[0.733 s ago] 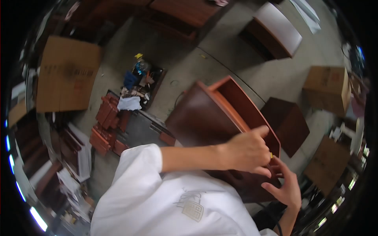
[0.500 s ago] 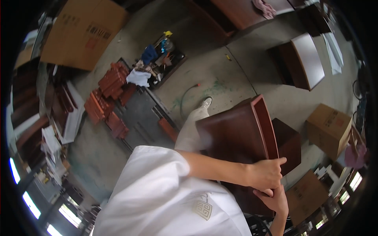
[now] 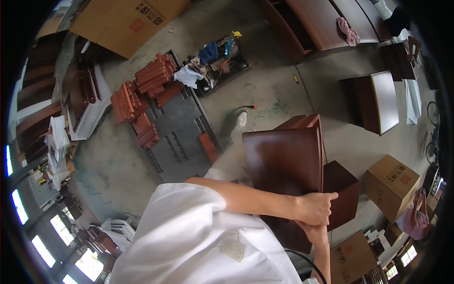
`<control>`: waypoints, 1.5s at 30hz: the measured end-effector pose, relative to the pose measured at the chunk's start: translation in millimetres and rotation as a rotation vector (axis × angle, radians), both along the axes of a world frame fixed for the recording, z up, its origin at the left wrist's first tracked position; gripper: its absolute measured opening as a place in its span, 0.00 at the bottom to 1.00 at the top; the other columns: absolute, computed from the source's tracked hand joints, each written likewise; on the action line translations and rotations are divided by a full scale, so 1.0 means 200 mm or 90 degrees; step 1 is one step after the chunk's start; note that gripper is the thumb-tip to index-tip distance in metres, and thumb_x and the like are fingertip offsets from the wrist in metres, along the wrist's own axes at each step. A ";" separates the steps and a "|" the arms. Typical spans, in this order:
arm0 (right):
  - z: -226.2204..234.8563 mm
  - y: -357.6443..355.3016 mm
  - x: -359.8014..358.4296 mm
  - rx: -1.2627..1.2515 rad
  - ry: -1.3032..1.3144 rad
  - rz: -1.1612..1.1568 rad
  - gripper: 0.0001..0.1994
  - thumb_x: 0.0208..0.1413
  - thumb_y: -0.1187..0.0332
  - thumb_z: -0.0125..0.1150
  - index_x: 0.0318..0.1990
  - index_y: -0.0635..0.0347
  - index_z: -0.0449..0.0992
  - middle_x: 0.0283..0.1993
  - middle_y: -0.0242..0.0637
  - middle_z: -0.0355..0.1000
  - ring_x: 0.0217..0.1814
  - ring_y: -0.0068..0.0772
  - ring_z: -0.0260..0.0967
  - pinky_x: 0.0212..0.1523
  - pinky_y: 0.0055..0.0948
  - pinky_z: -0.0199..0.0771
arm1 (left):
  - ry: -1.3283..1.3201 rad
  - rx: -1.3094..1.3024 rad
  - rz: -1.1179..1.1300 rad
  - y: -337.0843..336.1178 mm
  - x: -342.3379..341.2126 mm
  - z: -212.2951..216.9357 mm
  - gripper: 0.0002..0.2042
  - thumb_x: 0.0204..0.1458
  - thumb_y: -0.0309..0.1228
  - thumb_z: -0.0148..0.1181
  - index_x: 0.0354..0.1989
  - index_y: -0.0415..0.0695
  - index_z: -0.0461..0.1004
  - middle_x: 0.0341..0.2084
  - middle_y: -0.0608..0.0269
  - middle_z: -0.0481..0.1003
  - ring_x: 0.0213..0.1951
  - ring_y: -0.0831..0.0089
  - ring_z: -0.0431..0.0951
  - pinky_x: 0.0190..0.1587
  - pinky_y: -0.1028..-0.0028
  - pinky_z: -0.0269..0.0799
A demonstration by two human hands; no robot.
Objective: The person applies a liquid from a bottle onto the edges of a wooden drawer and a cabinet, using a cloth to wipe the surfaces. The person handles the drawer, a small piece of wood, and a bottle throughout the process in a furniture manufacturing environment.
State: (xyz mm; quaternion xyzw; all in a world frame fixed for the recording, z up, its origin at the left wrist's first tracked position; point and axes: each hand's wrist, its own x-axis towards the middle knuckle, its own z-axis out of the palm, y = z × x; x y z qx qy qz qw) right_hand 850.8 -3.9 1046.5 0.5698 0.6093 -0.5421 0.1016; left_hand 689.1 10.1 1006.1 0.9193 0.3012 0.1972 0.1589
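A reddish-brown lacquered wooden furniture piece (image 3: 286, 158), box-like with a slightly curved broad face, stands tilted in front of me, right of the middle. My left hand (image 3: 314, 208) is closed at its lower right corner, fingers curled and one digit pointing right. Just below, my right hand (image 3: 313, 231) comes up from the lower right and meets the left one. Its fingers are hidden behind the left hand, so its grip does not show. Directly beyond the hands sits a darker brown wooden box (image 3: 344, 194).
Red-brown wooden parts (image 3: 153, 73) are stacked on a dark slatted platform (image 3: 177, 137) at left. Beside them is a tray of tools and cloths (image 3: 236, 71). Cardboard boxes stand at right (image 3: 390, 182) and far left (image 3: 123, 23). A white-topped cabinet (image 3: 384, 102) stands far right.
The wooden piece has turned: its open hollow side faced me before, and now its broad face does. Both hands have shifted slightly left with it. My view has swung, too.
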 end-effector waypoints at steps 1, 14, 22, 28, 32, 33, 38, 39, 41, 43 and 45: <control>0.00 0.00 -0.03 -0.018 -0.003 0.003 0.20 0.50 0.67 0.78 0.50 0.64 0.79 0.48 0.41 0.80 0.48 0.36 0.78 0.45 0.38 0.78 | 0.006 -0.026 0.010 0.00 -0.04 -0.01 0.10 0.55 0.34 0.60 0.20 0.59 0.79 0.18 0.76 0.78 0.27 0.77 0.77 0.54 0.68 0.61; -0.50 0.04 -0.53 -0.047 -0.171 0.082 0.24 0.46 0.65 0.75 0.50 0.69 0.79 0.37 0.56 0.80 0.41 0.56 0.80 0.43 0.42 0.80 | -0.201 -0.290 0.589 -0.16 -1.52 -0.95 0.11 0.53 0.25 0.64 0.45 0.47 0.77 0.56 0.60 0.75 0.56 0.61 0.76 0.55 0.62 0.72; -1.07 0.15 -0.50 -0.124 -0.166 0.045 0.32 0.47 0.68 0.74 0.62 0.63 0.74 0.35 0.59 0.80 0.39 0.56 0.81 0.42 0.39 0.80 | 0.262 -0.763 0.411 -0.50 -2.08 -1.48 0.08 0.58 0.32 0.63 0.42 0.44 0.75 0.44 0.59 0.74 0.50 0.56 0.75 0.53 0.61 0.70; -1.49 0.20 -0.48 -0.023 -0.082 0.011 0.31 0.47 0.70 0.74 0.62 0.60 0.74 0.38 0.60 0.79 0.44 0.60 0.78 0.44 0.42 0.79 | 0.074 -0.923 0.372 -0.46 -2.10 -1.45 0.06 0.61 0.32 0.60 0.36 0.43 0.73 0.33 0.57 0.76 0.36 0.54 0.77 0.40 0.60 0.73; -1.86 0.24 -0.41 0.009 -0.056 0.025 0.30 0.48 0.69 0.74 0.61 0.58 0.73 0.35 0.60 0.76 0.42 0.64 0.76 0.40 0.46 0.77 | -0.119 -1.275 0.164 -0.41 -2.00 -1.04 0.06 0.64 0.35 0.57 0.37 0.47 0.73 0.22 0.61 0.73 0.26 0.72 0.74 0.30 0.67 0.69; -1.96 0.26 -0.40 0.030 -0.046 0.021 0.30 0.48 0.68 0.73 0.61 0.58 0.73 0.34 0.61 0.76 0.41 0.64 0.76 0.39 0.46 0.77 | -0.103 -1.290 0.070 -0.39 -1.96 -0.97 0.07 0.64 0.37 0.57 0.38 0.47 0.73 0.21 0.61 0.73 0.24 0.72 0.74 0.30 0.68 0.69; -2.35 0.37 -0.45 0.134 -0.013 -0.008 0.30 0.49 0.69 0.72 0.62 0.52 0.72 0.33 0.57 0.76 0.38 0.62 0.76 0.37 0.48 0.75 | 0.049 -1.227 -0.064 -0.48 -1.46 -1.33 0.12 0.65 0.37 0.54 0.55 0.51 0.71 0.24 0.60 0.77 0.24 0.61 0.80 0.25 0.63 0.72; -2.38 0.35 -0.47 0.100 -0.034 -0.017 0.30 0.49 0.69 0.72 0.63 0.50 0.72 0.34 0.57 0.76 0.39 0.62 0.76 0.37 0.48 0.76 | 0.109 -1.038 -0.057 -0.63 -1.35 -1.39 0.18 0.64 0.35 0.54 0.62 0.51 0.66 0.26 0.59 0.78 0.22 0.62 0.79 0.24 0.63 0.73; -2.45 0.39 -0.47 0.088 -0.045 -0.045 0.31 0.50 0.69 0.72 0.64 0.46 0.71 0.35 0.58 0.77 0.40 0.62 0.76 0.39 0.48 0.77 | 0.210 -0.766 -0.073 -0.85 -1.15 -1.42 0.35 0.58 0.31 0.55 0.75 0.50 0.54 0.33 0.55 0.78 0.18 0.65 0.79 0.21 0.65 0.75; -2.43 0.39 -0.49 0.096 -0.025 -0.046 0.31 0.51 0.68 0.71 0.64 0.43 0.71 0.37 0.58 0.77 0.42 0.62 0.76 0.40 0.49 0.77 | 0.245 -0.804 -0.146 -0.77 -1.07 -1.39 0.35 0.54 0.27 0.56 0.73 0.48 0.57 0.38 0.51 0.77 0.21 0.65 0.81 0.22 0.66 0.78; -2.39 0.39 -0.48 0.090 -0.039 -0.036 0.31 0.51 0.68 0.71 0.65 0.42 0.70 0.39 0.58 0.77 0.44 0.63 0.76 0.42 0.50 0.78 | 0.204 -0.842 -0.128 -0.74 -1.09 -1.41 0.29 0.54 0.26 0.55 0.68 0.48 0.62 0.43 0.50 0.75 0.21 0.62 0.81 0.23 0.64 0.78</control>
